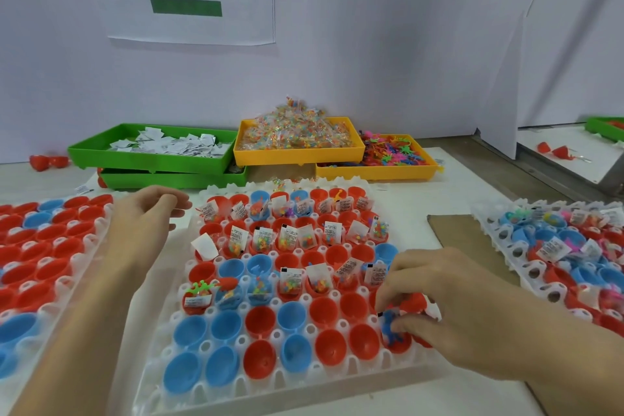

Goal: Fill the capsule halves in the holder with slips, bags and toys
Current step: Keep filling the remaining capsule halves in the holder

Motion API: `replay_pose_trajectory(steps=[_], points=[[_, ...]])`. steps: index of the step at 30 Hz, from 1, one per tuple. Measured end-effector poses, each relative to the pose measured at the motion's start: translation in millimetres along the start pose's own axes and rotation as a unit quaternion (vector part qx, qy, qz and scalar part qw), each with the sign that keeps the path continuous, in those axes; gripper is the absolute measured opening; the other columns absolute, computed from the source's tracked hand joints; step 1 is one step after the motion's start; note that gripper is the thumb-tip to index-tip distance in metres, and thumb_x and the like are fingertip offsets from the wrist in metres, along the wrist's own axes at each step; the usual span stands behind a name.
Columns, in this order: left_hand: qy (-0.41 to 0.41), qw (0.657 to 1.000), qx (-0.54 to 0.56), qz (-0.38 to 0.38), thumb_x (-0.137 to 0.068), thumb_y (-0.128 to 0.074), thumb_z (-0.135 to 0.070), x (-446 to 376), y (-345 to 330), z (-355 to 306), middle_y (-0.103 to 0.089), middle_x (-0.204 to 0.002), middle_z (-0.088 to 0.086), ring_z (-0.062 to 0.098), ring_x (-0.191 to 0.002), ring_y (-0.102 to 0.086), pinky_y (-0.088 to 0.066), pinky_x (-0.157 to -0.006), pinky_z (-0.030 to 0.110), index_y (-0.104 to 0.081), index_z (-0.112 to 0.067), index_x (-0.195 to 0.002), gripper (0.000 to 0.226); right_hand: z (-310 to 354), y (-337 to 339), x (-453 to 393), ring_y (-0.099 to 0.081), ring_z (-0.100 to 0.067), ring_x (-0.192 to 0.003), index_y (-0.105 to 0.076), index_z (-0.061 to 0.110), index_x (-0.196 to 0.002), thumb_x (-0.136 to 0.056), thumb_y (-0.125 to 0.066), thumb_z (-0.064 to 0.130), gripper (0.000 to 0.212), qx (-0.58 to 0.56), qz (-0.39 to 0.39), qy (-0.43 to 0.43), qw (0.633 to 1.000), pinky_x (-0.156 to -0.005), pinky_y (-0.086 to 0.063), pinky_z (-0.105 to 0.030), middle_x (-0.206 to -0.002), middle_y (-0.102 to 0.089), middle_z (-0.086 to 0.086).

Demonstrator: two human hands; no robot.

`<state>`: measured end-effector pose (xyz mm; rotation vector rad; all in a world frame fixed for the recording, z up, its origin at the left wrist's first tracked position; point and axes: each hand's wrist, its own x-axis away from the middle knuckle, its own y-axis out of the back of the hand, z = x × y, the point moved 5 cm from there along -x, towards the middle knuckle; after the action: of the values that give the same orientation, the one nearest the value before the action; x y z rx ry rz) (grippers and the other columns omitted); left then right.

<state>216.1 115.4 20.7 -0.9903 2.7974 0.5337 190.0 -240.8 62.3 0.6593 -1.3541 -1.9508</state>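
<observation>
Our right hand (449,307) curls its fingers (405,322) around a blue toy (391,324) and a white slip (434,309), pressing them into a red capsule half (396,343) at the right edge of the white holder (209,378). Just left of those fingers sit empty red and blue halves; beyond them, filled rows show slips and bags. Our left hand (145,216) hovers off the holder's far left corner, fingers loosely curled and holding nothing. Farther out on the tabletop (422,199), a green tray (148,159) holds slips, a yellow tray (297,150) bags, and another yellow tray (378,172) toys.
</observation>
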Motion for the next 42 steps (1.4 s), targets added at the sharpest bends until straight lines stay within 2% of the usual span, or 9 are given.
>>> replay_pose_trajectory(steps=[9, 13, 16, 19, 25, 31, 35, 38, 42], points=[[0.016, 0.999, -0.001, -0.033, -0.098, -0.044, -0.006, 2, 1, 13, -0.069, -0.104, 0.006, 0.024, -0.105, -0.061, -0.051, -0.092, 0.045, -0.07, -0.008, -0.101, 0.026, -1, 6, 2, -0.047, 0.006, -0.105, -0.067, 0.04, -0.103, -0.088, -0.069, 0.043, 0.016, -0.008, 0.01, -0.006, 1.0, -0.09, -0.038, -0.013, -0.112, -0.047, 0.032], [0.03, 0.996, 0.028, -0.085, -0.096, -0.042, -0.002, -2, 4, 22, -0.069, -0.098, 0.006, 0.025, -0.1, -0.062, -0.052, -0.085, 0.041, -0.069, -0.01, -0.092, 0.029, 1, 33, -16, -0.058, 0.006, -0.097, -0.072, 0.042, -0.099, -0.086, -0.071, 0.038, 0.013, -0.019, -0.065, 0.007, 0.998, -0.076, -0.042, -0.007, -0.099, -0.062, 0.03], [0.03, 0.989, 0.043, -0.135, -0.092, -0.042, 0.0, -6, 7, 25, -0.069, -0.088, 0.006, 0.026, -0.091, -0.064, -0.052, -0.077, 0.035, -0.067, -0.016, -0.078, 0.033, -9, 62, -58, -0.065, 0.001, -0.087, -0.074, 0.034, -0.1, -0.087, -0.073, 0.026, 0.015, -0.063, -0.134, 0.015, 0.989, -0.069, -0.049, -0.011, -0.088, -0.072, 0.019], [0.031, 0.984, 0.04, -0.172, -0.088, -0.043, 0.0, -8, 10, 28, -0.068, -0.082, 0.005, 0.027, -0.086, -0.065, -0.054, -0.081, 0.044, -0.067, -0.017, -0.074, 0.033, -41, 83, -121, -0.067, -0.003, -0.085, -0.074, 0.03, -0.103, -0.091, -0.069, 0.025, 0.013, -0.069, -0.16, -0.033, 0.984, -0.071, -0.05, -0.013, -0.091, -0.073, 0.013], [0.006, 0.985, 0.029, -0.171, -0.084, -0.044, -0.001, -11, 8, 30, -0.069, -0.076, 0.005, 0.023, -0.074, -0.064, -0.053, -0.077, 0.046, -0.067, -0.016, -0.071, 0.031, -101, 82, -224, -0.059, -0.017, -0.089, -0.072, 0.016, -0.111, -0.095, -0.063, 0.015, 0.019, 0.054, -0.17, -0.133, 0.975, -0.076, -0.043, -0.026, -0.107, -0.071, -0.004], [-0.004, 0.986, 0.027, -0.166, -0.086, -0.045, 0.0, -13, 8, 32, -0.069, -0.075, 0.0, 0.019, -0.076, -0.065, -0.053, -0.072, 0.039, -0.068, -0.017, -0.071, 0.032, -109, 58, -263, -0.063, -0.02, -0.095, -0.074, 0.017, -0.095, -0.09, -0.072, 0.026, 0.011, 0.037, -0.123, -0.136, 0.982, -0.082, -0.052, -0.033, -0.1, -0.069, -0.001], [-0.006, 0.986, 0.037, -0.164, -0.087, -0.046, 0.002, -14, 7, 32, -0.069, -0.075, 0.0, 0.017, -0.076, -0.065, -0.05, -0.07, 0.033, -0.069, -0.016, -0.071, 0.033, -109, 57, -267, -0.064, -0.015, -0.09, -0.07, 0.022, -0.079, -0.087, -0.072, 0.022, 0.009, -0.011, -0.145, -0.134, 0.98, -0.074, -0.052, -0.028, -0.088, -0.067, 0.005], [-0.007, 0.985, 0.045, -0.166, -0.087, -0.046, 0.002, -14, 7, 32, -0.069, -0.075, 0.0, 0.016, -0.075, -0.064, -0.05, -0.069, 0.033, -0.068, -0.016, -0.071, 0.032, -112, 63, -264, -0.062, -0.011, -0.082, -0.068, 0.022, -0.08, -0.086, -0.073, 0.021, 0.008, -0.057, -0.174, -0.146, 0.972, -0.06, -0.044, -0.02, -0.082, -0.065, 0.008], [-0.009, 0.985, 0.048, -0.163, -0.086, -0.045, 0.005, -14, 7, 31, -0.069, -0.077, 0.003, 0.018, -0.075, -0.064, -0.05, -0.07, 0.034, -0.068, -0.014, -0.072, 0.033, -120, 73, -257, -0.061, -0.012, -0.082, -0.067, 0.023, -0.076, -0.086, -0.073, 0.019, 0.012, -0.15, -0.221, -0.173, 0.948, -0.061, -0.044, -0.022, -0.087, -0.066, 0.004]])
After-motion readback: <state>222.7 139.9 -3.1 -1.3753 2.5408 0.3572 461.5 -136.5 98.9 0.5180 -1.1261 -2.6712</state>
